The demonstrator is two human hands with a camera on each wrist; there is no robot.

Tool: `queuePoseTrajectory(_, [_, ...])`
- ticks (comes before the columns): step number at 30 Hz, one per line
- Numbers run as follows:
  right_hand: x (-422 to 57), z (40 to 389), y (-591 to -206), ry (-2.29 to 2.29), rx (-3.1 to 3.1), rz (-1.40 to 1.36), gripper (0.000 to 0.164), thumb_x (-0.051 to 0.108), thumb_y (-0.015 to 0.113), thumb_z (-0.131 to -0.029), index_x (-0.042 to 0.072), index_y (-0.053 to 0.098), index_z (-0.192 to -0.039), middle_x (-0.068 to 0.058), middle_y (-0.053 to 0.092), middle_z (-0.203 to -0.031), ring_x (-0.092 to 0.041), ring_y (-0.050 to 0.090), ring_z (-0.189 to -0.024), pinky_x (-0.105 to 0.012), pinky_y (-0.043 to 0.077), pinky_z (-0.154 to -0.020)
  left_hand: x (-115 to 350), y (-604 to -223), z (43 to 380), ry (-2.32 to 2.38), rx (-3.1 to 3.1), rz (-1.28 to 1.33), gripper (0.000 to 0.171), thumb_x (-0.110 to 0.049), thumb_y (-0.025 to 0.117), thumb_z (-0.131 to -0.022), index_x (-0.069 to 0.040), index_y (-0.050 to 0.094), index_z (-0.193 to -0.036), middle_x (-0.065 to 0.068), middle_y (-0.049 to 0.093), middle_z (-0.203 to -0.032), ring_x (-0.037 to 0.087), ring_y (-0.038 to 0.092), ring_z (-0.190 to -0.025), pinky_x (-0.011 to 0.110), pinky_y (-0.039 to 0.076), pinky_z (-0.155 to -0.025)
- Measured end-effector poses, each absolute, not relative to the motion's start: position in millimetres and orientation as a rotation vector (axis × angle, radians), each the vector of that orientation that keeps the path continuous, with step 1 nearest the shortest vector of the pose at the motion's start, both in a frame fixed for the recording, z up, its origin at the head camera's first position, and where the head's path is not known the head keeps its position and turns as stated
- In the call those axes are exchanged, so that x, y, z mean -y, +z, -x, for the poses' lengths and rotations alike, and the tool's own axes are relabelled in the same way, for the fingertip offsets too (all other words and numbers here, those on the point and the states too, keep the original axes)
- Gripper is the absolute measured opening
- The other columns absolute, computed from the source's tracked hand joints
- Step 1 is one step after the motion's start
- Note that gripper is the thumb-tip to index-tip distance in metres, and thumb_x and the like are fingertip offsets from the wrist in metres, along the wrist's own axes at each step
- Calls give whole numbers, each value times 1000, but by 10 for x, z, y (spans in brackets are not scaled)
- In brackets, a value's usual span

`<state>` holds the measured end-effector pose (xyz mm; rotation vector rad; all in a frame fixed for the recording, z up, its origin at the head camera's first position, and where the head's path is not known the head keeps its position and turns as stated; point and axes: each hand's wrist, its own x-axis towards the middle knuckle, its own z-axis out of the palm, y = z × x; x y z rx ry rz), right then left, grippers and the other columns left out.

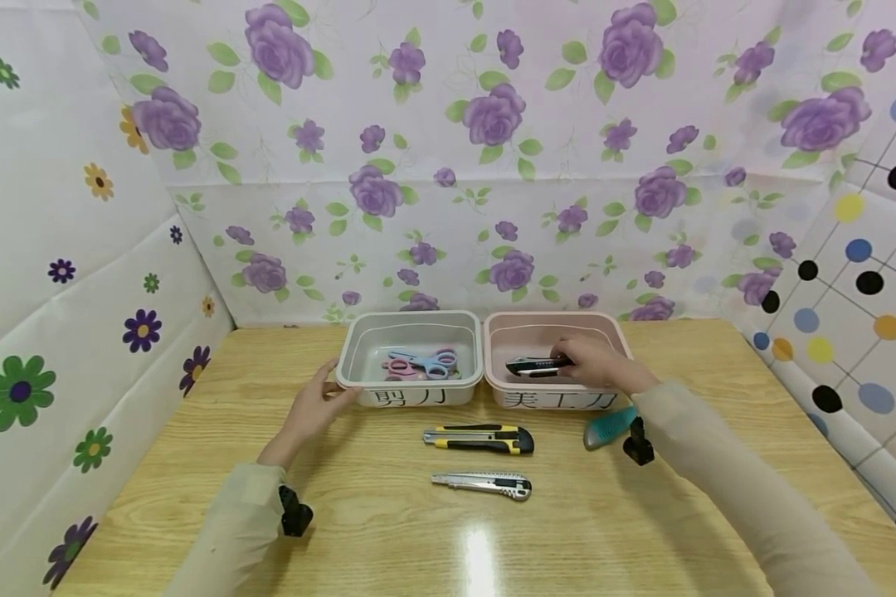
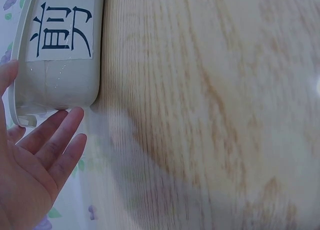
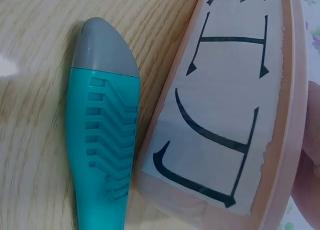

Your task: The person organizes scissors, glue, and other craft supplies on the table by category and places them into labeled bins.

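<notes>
My right hand [image 1: 600,365] is inside the pink bin [image 1: 518,336], gripping a black utility knife [image 1: 535,367] whose other end points left. In the right wrist view the bin's wall hides most of that hand. My left hand [image 1: 311,412] rests against the left end of the grey bin [image 1: 388,332]. The left wrist view shows its fingers [image 2: 59,140] nearly straight, touching the bin under its rim. Blue scissors [image 1: 436,365] and pink scissors [image 1: 403,370] lie together in the grey bin. Both bins carry labels with black characters.
On the wooden table [image 1: 373,531], a yellow-black utility knife [image 1: 478,439] lies before the bins. Nearer is a silver utility knife [image 1: 485,482]. A teal knife with a grey end [image 3: 102,125] lies before the pink bin, partly under my right forearm. A flowered cloth [image 1: 448,207] hangs behind.
</notes>
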<state>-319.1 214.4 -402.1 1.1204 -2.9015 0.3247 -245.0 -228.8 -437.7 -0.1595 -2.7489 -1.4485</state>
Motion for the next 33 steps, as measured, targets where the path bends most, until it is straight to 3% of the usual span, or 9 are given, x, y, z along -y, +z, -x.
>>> queuePoseTrajectory(15, [-2170,3279,-4162,373,2895,-1182,16,3,66,-79,-2,64,-94,-12,60,-88,-23,57,-79,-39,47,-72,2263,-4413,2457,-1457,2741,178,74,-39,60,-86,-10,24,-144,24,58,-113,33,61,-97,41,51,-74])
queuePoseTrajectory(24, [-2242,3331,-4057,563,2917,-1033,31,6,65,-82,-5,58,-111,-17,61,-106,-32,56,-97,-44,46,-82,2257,-4383,2452,-1452,2753,167,75,-41,59,-87,-11,22,-144,24,57,-115,34,58,-101,42,51,-76])
queuePoseTrajectory(33, [-2320,3238,-3910,646,2847,-1144,29,3,67,-80,-7,60,-106,-20,62,-102,-32,56,-91,-45,46,-78,2294,-4365,2450,-1458,2764,164,77,-43,58,-86,-11,20,-145,25,55,-118,35,57,-102,43,50,-78])
